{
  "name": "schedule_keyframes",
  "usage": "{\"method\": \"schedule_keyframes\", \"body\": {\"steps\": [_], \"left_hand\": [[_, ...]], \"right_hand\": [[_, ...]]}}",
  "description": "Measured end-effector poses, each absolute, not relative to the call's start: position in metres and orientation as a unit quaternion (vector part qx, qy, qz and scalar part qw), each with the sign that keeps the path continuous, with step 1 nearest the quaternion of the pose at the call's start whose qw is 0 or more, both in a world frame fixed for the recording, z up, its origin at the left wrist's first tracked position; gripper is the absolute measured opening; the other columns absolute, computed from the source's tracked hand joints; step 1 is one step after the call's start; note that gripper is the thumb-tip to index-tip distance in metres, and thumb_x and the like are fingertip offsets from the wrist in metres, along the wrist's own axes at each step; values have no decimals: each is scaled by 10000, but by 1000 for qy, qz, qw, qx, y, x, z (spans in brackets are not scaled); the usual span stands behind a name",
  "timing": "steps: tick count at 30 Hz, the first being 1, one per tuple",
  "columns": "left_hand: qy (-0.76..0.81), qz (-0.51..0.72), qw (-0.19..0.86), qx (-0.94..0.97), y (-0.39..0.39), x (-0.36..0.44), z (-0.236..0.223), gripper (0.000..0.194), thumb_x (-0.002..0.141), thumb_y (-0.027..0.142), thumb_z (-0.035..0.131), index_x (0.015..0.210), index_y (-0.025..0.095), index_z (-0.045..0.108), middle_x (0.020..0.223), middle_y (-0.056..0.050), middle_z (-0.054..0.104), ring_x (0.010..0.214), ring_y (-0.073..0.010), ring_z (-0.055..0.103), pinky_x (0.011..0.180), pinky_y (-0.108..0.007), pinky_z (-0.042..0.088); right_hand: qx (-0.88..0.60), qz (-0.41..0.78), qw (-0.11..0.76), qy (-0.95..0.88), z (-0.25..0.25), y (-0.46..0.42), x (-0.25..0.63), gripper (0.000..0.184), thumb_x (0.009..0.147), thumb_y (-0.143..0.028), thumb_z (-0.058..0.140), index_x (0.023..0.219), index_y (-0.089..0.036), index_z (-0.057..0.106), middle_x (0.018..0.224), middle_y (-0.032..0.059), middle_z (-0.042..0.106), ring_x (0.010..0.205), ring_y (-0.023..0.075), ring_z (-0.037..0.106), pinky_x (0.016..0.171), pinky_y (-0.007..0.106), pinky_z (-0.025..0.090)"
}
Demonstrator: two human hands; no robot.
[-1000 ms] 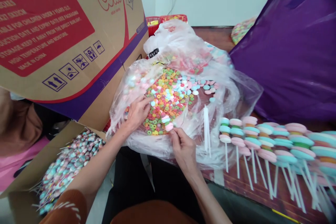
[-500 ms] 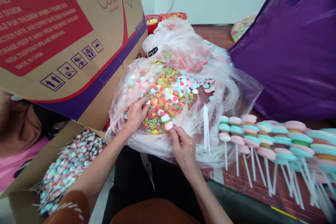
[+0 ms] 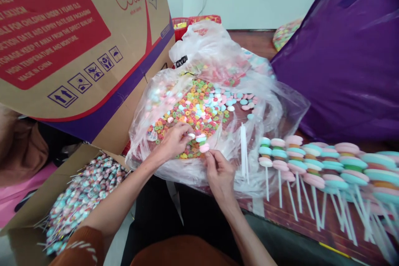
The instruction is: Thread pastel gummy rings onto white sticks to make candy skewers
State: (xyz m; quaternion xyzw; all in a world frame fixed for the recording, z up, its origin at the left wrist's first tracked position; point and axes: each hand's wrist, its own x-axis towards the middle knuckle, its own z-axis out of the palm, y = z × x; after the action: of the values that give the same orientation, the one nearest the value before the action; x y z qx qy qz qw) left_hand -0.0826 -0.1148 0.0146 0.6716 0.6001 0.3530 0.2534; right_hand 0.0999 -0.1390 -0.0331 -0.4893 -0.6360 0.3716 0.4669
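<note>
From where I stand, the small candy stack (image 3: 203,143) sits just past the fingertips of the right hand (image 3: 220,170), which is the nearer one. It is pink, blue, green and pink from the top down, its long axis close to upright and tipped a little toward the left. The relation that counts is the short gap at its upper end: a white disc (image 3: 191,136) hangs just to the left there, seemingly not touching.

The left hand (image 3: 174,140) has that disc pinched between thumb and finger, its other fingers curled. The right hand is closed in a pinch below the lowest pink piece; whether a stick runs down inside it, I can't tell.

Beyond both hands, loose candy rings (image 3: 199,89) spread over crumpled clear plastic (image 3: 212,45). Right of the right hand lie a few white sticks (image 3: 244,153), and farther right a row of candy on sticks (image 3: 311,166). Left of the left forearm, an open box (image 3: 23,226) holds many more.
</note>
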Motion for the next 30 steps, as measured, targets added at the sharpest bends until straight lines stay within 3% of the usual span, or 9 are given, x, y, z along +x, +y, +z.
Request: {"method": "schedule_keyframes", "body": {"steps": [4,9,12,16,23,30], "left_hand": [[618,322,213,685,-114,-76,10,72,855,131,539,841,181,589,914,-49,618,856,-183,582,776,-314,471],[637,440,270,572,-118,-75,-2,130,826,140,551,941,196,533,888,-17,577,756,-138,571,665,-250,470],[622,527,347,464,-117,-78,-4,247,793,170,618,1028,181,539,968,-28,601,812,-129,608,715,-239,505],[598,560,397,413,-118,-82,-1,232,788,207,633,1011,164,589,985,-37,633,836,-121,608,757,-230,507],[578,586,378,425,-122,-76,-4,211,795,181,596,1003,188,556,937,-20,639,873,-128,630,805,-246,539],[609,558,308,471,-125,-74,-20,293,870,201,576,1150,178,658,1086,-78,674,954,-166,652,837,-276,552]], "right_hand": [[-489,373,467,-635,-33,-139,100,257,954,-351,521,823,-174,654,586,-42,529,524,111,486,532,221,396],[-481,377,464,-641,-33,-140,100,257,956,-342,516,823,-171,655,580,-45,516,511,106,479,514,215,389],[-468,381,454,-655,-32,-141,101,262,963,-335,510,823,-172,660,583,-44,514,511,105,474,510,215,382],[-442,388,434,-683,-29,-142,101,249,970,-316,514,850,-179,685,616,-34,545,547,112,490,541,222,390],[-436,376,425,-698,-30,-143,99,243,972,-299,512,849,-185,688,660,-21,580,582,117,500,570,227,399],[-447,360,413,-707,-28,-143,99,256,971,-293,504,812,-177,668,632,-36,529,553,102,463,559,222,371]]}}
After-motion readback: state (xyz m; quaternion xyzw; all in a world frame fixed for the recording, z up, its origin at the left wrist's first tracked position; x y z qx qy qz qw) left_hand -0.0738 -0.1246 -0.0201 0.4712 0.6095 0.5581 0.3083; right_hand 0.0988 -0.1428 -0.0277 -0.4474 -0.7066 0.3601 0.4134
